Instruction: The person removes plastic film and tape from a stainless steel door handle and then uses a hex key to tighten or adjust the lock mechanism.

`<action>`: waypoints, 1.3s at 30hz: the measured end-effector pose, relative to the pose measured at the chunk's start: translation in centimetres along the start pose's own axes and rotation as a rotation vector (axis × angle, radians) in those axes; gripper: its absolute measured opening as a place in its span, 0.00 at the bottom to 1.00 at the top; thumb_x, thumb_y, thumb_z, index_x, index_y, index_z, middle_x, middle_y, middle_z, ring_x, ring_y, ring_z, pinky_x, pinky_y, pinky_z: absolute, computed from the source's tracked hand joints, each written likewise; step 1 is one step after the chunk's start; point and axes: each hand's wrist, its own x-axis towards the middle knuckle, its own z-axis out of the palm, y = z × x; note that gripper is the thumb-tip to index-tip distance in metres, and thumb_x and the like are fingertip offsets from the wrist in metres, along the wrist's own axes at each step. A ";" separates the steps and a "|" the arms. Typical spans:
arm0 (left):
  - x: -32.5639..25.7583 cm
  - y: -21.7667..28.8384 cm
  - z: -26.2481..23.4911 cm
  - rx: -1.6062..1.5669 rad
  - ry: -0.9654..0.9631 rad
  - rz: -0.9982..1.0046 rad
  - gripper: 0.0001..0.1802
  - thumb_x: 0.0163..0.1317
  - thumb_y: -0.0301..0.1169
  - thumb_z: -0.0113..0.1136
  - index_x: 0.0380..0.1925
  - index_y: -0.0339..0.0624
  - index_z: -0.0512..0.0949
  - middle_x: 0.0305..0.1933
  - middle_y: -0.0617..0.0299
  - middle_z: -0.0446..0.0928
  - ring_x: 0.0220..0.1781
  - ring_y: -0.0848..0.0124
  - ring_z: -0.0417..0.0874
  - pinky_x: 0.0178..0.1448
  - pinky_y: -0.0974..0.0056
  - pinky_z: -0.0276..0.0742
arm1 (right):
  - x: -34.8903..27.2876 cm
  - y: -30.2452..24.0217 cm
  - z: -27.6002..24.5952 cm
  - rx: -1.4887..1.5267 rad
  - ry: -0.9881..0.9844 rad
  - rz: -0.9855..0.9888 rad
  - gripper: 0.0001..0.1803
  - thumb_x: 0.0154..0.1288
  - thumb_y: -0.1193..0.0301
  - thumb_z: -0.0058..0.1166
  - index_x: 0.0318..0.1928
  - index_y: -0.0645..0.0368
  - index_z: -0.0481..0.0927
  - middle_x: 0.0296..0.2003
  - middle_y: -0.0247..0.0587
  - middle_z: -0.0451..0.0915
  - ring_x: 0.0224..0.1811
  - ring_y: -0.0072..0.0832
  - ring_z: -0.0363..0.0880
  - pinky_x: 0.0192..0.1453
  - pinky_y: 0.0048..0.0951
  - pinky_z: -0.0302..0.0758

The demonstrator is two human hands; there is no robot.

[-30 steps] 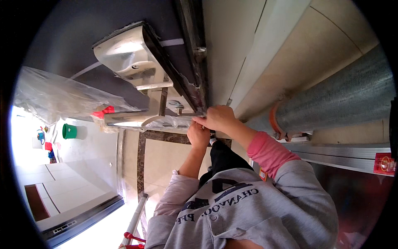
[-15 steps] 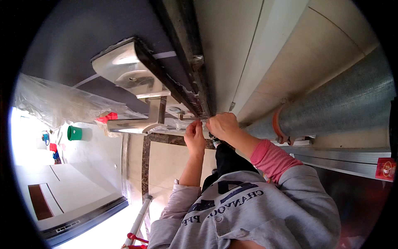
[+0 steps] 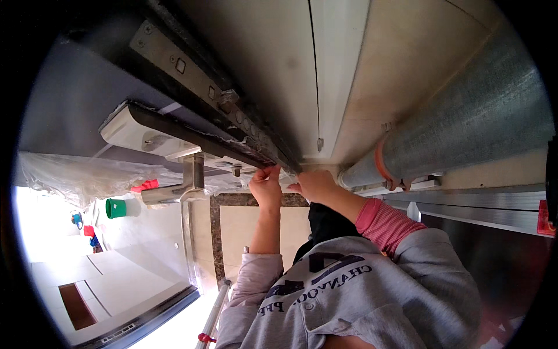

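A dark door with a silver lever handle (image 3: pixel 193 173) on a long plate (image 3: pixel 148 136) stands to my left, its edge turned toward me. My left hand (image 3: pixel 266 191) pinches thumb and fingertips together at the near end of the handle plate's dark rim; what lies between them is too small to make out. Close by on the right, my right hand (image 3: pixel 318 186) is curled at the near end of the door's edge, thumb pointing left. Its other fingertips are hidden behind the hand. A metal lock strip (image 3: pixel 192 72) with screws and square openings runs along the door edge.
Clear plastic film (image 3: pixel 87 174) hangs along the door. A thick grey pipe (image 3: pixel 447 128) with an orange clamp (image 3: pixel 383 163) runs along the right, above metal rails (image 3: pixel 465 206). A green bucket (image 3: pixel 115 208) stands at far left. A ladder rail (image 3: pixel 215 311) rises beside my left arm.
The view has shifted, so more of the door edge and its lock strip shows. My hands, close together before, are now a little apart, the left at the plate's rim.
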 end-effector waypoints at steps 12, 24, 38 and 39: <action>-1.3 4.5 -0.3 -0.404 -0.149 -0.412 0.03 0.53 0.20 0.56 0.22 0.36 0.75 0.30 0.61 0.76 0.32 0.73 0.75 0.40 0.70 0.71 | 4.1 -0.9 -1.8 -0.037 0.076 -0.057 0.24 0.48 0.48 0.57 0.28 0.58 0.81 0.26 0.45 0.80 0.32 0.41 0.81 0.34 0.40 0.77; -3.3 0.5 -2.3 0.001 0.000 -0.295 0.09 0.58 0.33 0.58 0.27 0.38 0.77 0.34 0.66 0.71 0.38 0.77 0.69 0.45 0.71 0.64 | 4.5 -1.3 -1.5 -0.041 0.182 -0.143 0.18 0.56 0.55 0.51 0.22 0.55 0.82 0.22 0.44 0.80 0.27 0.41 0.81 0.28 0.41 0.75; -0.7 3.8 -0.9 0.028 -0.119 -0.291 0.10 0.51 0.28 0.65 0.32 0.34 0.79 0.33 0.64 0.78 0.34 0.77 0.75 0.40 0.72 0.69 | 6.2 0.6 -3.6 -0.226 -0.037 -0.420 0.13 0.52 0.64 0.47 0.22 0.57 0.81 0.24 0.45 0.80 0.30 0.41 0.80 0.33 0.41 0.74; -0.7 3.5 -1.2 0.018 -0.128 -0.287 0.10 0.51 0.28 0.64 0.33 0.34 0.79 0.33 0.63 0.78 0.34 0.77 0.75 0.41 0.72 0.69 | 6.3 0.6 -3.5 -0.230 -0.041 -0.414 0.13 0.53 0.63 0.46 0.22 0.56 0.81 0.24 0.44 0.80 0.30 0.41 0.79 0.32 0.41 0.74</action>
